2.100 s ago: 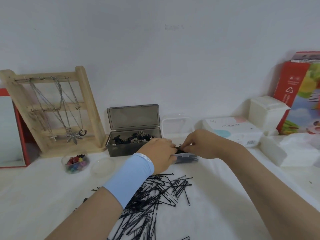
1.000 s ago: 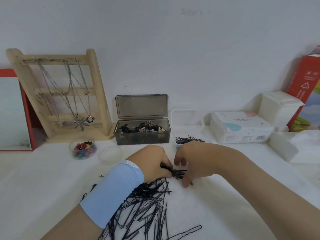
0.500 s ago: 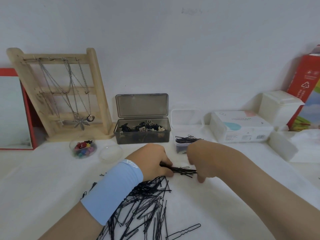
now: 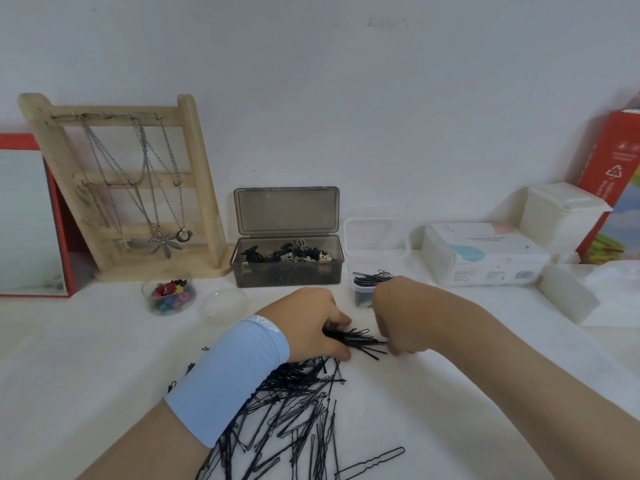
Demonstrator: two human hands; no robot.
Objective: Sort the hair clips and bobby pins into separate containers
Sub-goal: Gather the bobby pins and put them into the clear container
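Note:
A loose heap of black bobby pins (image 4: 294, 407) covers the white table in front of me. My left hand (image 4: 308, 327), with a blue wristband, grips a bundle of bobby pins (image 4: 353, 337) just above the heap. My right hand (image 4: 398, 317), slightly blurred, touches the bundle's right end with curled fingers. Behind my hands a small clear box (image 4: 363, 292) holds bobby pins. To its left an open smoky grey box (image 4: 287, 275) holds dark and beige hair clips.
A small round clear tub (image 4: 168, 296) of coloured clips and its lid (image 4: 223, 308) sit at the left. A wooden necklace stand (image 4: 131, 188) and a mirror (image 4: 24, 223) stand behind. White boxes (image 4: 485, 254) and a red carton (image 4: 616, 188) line the right.
Both hands came back from the clear box to the heap and gathered a bundle of pins. In the last half second the bundle has stayed in my left hand while the right moved at its end.

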